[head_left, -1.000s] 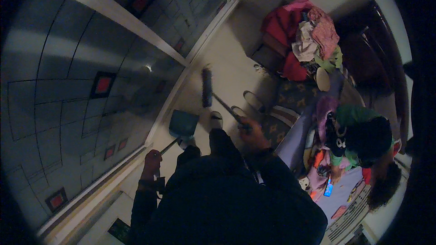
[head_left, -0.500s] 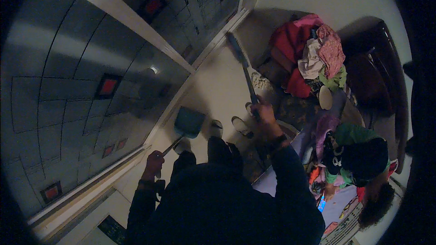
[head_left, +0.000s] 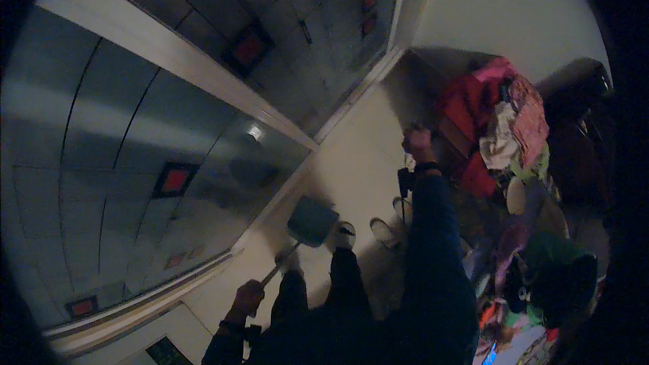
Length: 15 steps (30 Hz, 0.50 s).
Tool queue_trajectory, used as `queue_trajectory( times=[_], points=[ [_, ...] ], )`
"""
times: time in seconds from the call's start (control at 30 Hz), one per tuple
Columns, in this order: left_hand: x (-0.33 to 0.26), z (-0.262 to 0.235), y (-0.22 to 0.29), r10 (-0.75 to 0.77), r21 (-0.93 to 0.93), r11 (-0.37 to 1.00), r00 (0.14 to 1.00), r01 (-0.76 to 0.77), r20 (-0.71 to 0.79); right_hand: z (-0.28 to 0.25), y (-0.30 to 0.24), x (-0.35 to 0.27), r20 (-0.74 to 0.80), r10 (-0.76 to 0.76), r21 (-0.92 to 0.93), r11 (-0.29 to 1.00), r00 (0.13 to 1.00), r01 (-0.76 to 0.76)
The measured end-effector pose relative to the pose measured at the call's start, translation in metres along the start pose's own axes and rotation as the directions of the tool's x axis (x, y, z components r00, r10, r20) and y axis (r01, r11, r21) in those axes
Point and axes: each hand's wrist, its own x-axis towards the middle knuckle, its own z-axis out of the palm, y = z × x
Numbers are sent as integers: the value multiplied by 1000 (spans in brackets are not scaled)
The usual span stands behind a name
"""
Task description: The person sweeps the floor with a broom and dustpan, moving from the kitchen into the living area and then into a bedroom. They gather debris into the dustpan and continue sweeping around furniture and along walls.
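My left hand (head_left: 250,296) is closed round the thin handle of a dark green dustpan (head_left: 313,222). Its pan lies by the floor just ahead of my feet, close to the sliding door's track. My right hand (head_left: 417,143) reaches far forward over the floor, beside the heap of clothes (head_left: 500,125). Its fingers are blurred, and no broom can be made out in or near it. Below that forearm is a pair of pale slippers (head_left: 383,231), partly covered by my sleeve.
A dark panelled sliding door (head_left: 135,162) with red squares runs along the left. A person in green and black (head_left: 558,277) is at the lower right, beside strewn colourful cloths and a lit screen (head_left: 489,354). Dark seating (head_left: 585,142) stands against the right wall.
My right hand has moved forward and right; the dark broom it held is no longer visible. My left hand and the dustpan sit lower and further right in view, as the view shifted.
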Motion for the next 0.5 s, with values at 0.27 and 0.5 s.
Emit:
queue_trajectory(
  times=[0.27, 0.5],
  points=[
    [-2, 0, 45, -500, -338, 789, 856, 512, 130, 61, 72, -17, -308, 40, -420, 891, 950, -174],
    [19, -4, 2, -52, -18, 999, 997, 51, -57, 110, -9, -213, -52, 415, -270, 870, 908, -413]
  ],
)
